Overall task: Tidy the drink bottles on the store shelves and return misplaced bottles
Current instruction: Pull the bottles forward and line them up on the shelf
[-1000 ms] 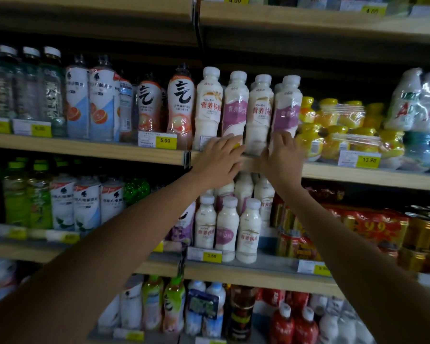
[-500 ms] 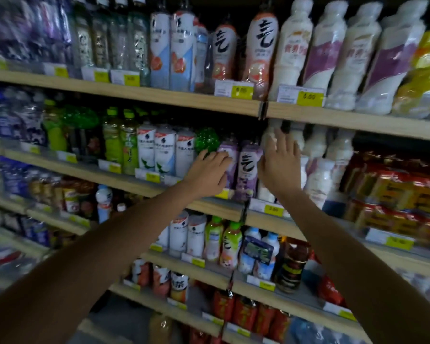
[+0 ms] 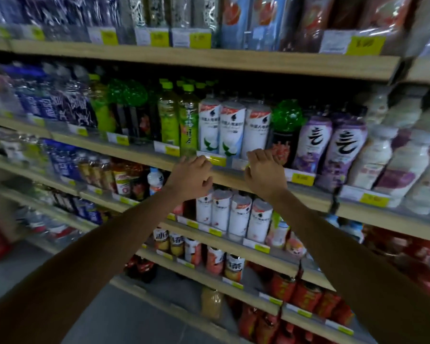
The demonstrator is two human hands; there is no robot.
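Three white bottles with a leaf label (image 3: 231,130) stand in a row on the middle shelf (image 3: 233,173). My left hand (image 3: 193,173) hovers just below them at the shelf's front edge, fingers loosely curled, holding nothing. My right hand (image 3: 263,171) is beside it, in front of the rightmost white bottle and a dark bottle with a green top (image 3: 284,135), fingers bent and empty. Two purple bottles (image 3: 330,150) stand to the right, then milky white bottles (image 3: 392,160). Green tea bottles (image 3: 179,120) stand to the left.
More white bottles (image 3: 236,214) fill the shelf below my hands. Blue-labelled water bottles (image 3: 47,103) sit far left. Red packs (image 3: 305,296) line the lowest shelves. A yellowish bottle (image 3: 210,302) stands on the grey floor (image 3: 124,316). Yellow price tags (image 3: 217,160) run along every shelf edge.
The view has swung left and down. Both hands moved left from the milky and purple bottles to the white leaf-label bottles, and their fingers have curled.
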